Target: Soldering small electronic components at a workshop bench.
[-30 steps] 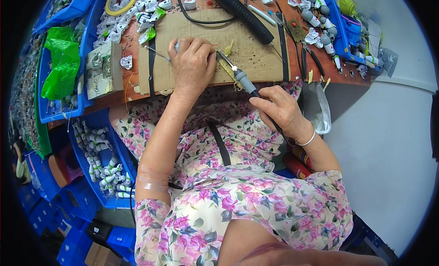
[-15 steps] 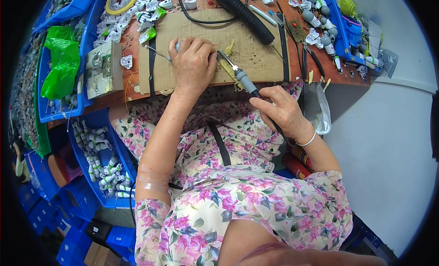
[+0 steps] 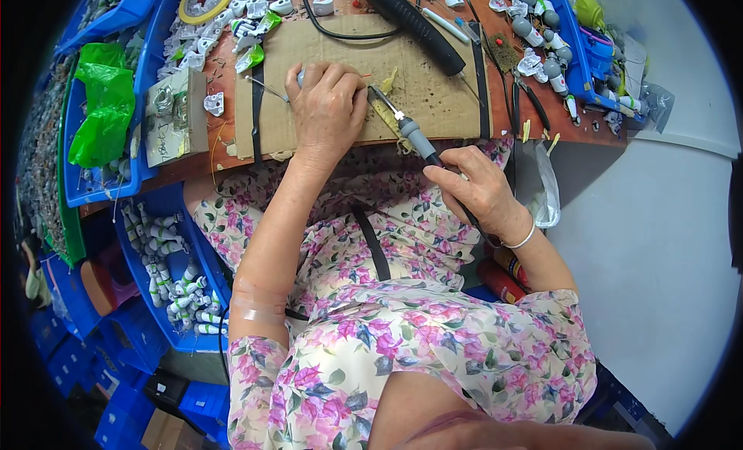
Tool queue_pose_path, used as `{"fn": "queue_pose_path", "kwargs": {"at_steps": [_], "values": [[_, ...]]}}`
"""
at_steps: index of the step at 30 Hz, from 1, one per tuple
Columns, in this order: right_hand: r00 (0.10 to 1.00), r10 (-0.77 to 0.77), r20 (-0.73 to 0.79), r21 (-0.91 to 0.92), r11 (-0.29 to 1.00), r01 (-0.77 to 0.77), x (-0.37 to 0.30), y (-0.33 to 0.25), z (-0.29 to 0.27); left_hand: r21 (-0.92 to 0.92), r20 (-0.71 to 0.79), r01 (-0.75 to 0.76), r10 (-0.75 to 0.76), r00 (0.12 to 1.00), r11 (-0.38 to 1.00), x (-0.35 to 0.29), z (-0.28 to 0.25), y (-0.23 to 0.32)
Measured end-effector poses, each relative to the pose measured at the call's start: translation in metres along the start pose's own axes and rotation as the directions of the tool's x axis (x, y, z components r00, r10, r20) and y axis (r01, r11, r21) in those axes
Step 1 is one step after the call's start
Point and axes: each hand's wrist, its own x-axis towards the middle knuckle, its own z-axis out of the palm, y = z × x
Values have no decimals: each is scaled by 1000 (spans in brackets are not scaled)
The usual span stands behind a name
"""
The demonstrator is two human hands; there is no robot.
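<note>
Over the brown cardboard sheet [image 3: 325, 41], my left hand [image 3: 329, 109] is closed around a small part with a rounded grey-blue end [image 3: 301, 77]. Most of that part is hidden under the fingers. A thin wire [image 3: 267, 88] sticks out to its left, and a short reddish one shows by the fingertips. My right hand [image 3: 481, 188] grips a soldering iron [image 3: 418, 139] by its dark handle. The iron slants up and left, its metal tip close to my left fingertips above a narrow yellowish strip [image 3: 385, 117]; whether the tip touches anything cannot be made out.
A thick black tool [image 3: 410, 26] with a thin metal end lies across the cardboard, its cable looping behind. Pliers [image 3: 534, 106] lie to the right. White and grey parts [image 3: 203, 44] crowd the back left. Blue bins [image 3: 143, 152] flank the table, and a box-like block [image 3: 179, 117] stands left.
</note>
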Motion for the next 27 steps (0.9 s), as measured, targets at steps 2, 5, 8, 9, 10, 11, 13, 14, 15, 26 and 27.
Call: {"fn": "queue_pose_path", "kwargs": {"at_steps": [2, 5, 8, 9, 10, 11, 13, 14, 15, 26, 27], "values": [[1000, -4, -6, 0, 1000, 4, 1, 1, 0, -2, -5, -2, 2, 1000, 1000, 0, 0, 0], [1000, -8, -28, -4, 1000, 7, 3, 0, -3, -3, 2, 2, -2, 1000, 1000, 2, 0, 0], [987, -47, -152, 15, 999, 49, 11, 4, -6, 23, -1, 3, -3, 1000, 1000, 1, -2, -4], [969, -62, -240, 45, 996, 75, 21, 3, -8, 4, 9, 9, -9, 1000, 1000, 0, -2, -4], [966, -24, -258, 82, 996, 47, 26, 1, -12, -11, 18, 16, -16, 1000, 1000, -1, -1, -4], [963, 48, -266, 196, 981, 5, 33, 1, -15, -11, 18, 15, -15, 1000, 1000, 0, -2, -4], [929, 299, -217, 557, 820, -134, 55, -11, -7, 0, 25, 24, -24, 999, 1000, -1, -1, -4], [923, 340, -182, 681, 720, -131, 71, -12, -4, 3, 23, 24, -25, 999, 1000, -1, 0, -1], [920, 373, -125, 751, 641, -158, 86, -13, 0, 26, 16, 26, -26, 1000, 999, -1, 2, 1], [897, 405, 178, 949, 171, -266, 193, 1, 76, -67, -123, 117, -124, 985, 991, 2, 11, -2], [898, 401, 178, 948, 174, -266, 195, 0, 77, -78, -116, 87, -96, 989, 993, 2, 8, -1]]}}
